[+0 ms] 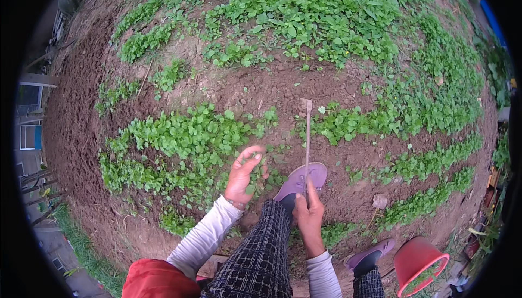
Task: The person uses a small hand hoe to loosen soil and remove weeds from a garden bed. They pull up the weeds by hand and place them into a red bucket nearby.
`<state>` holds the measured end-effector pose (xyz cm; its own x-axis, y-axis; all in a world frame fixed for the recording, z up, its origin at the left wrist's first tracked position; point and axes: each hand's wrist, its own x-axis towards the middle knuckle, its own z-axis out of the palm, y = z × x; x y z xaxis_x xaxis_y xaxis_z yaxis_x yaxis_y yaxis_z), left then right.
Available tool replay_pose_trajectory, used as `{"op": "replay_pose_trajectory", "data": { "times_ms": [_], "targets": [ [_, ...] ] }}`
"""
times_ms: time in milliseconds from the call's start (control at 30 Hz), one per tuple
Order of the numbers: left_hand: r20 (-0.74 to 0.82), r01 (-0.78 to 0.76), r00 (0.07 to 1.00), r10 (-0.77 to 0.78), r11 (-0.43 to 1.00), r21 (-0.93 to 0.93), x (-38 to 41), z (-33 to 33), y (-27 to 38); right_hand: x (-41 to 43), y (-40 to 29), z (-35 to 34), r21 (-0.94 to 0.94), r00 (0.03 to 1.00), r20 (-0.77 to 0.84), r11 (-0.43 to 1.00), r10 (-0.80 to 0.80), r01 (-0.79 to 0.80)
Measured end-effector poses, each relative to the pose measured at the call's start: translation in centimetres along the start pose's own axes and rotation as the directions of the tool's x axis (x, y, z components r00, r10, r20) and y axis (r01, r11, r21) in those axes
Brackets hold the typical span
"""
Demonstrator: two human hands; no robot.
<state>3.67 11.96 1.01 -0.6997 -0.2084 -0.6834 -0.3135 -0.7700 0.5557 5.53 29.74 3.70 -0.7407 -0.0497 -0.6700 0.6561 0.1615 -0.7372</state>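
My right hand (310, 220) grips the lower end of a thin-handled hand hoe (308, 139), which points away from me. Its small flat blade rests at the bare soil between two patches of leafy green plants. Slightly blurred, my left hand (242, 175) curls around a few green sprigs (257, 177). Below and beside it grows a dense row of lobed-leaf seedlings (183, 135). One of my purple shoes (299, 181) stands on the soil under the hoe's shaft, between my hands.
A red plastic bucket (418, 259), tilted and holding some greens, is at my lower right beside my other shoe (369, 253). A thick bed of greens (310, 16) spreads ahead. Dug brown soil (77, 114) lies left, and a dry leaf (379, 201) sits right.
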Motion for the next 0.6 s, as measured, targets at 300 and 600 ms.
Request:
{"op": "replay_pose_trajectory", "data": {
  "times_ms": [300, 600],
  "targets": [
    [-0.023, 0.008, 1.0, -0.008, 1.0, -0.011, -0.4, -1.0, -0.5, -0.2, -1.3, 1.2, 0.233, 0.991, -0.117, 0.969, -0.058, 0.084],
    [-0.11, 0.077, 0.991, -0.08, 0.996, -0.033, -0.7, -1.2, -1.3, 1.2, -1.7, 2.3, -0.237, 0.947, 0.172, 0.921, -0.272, 0.308]
  ]
}}
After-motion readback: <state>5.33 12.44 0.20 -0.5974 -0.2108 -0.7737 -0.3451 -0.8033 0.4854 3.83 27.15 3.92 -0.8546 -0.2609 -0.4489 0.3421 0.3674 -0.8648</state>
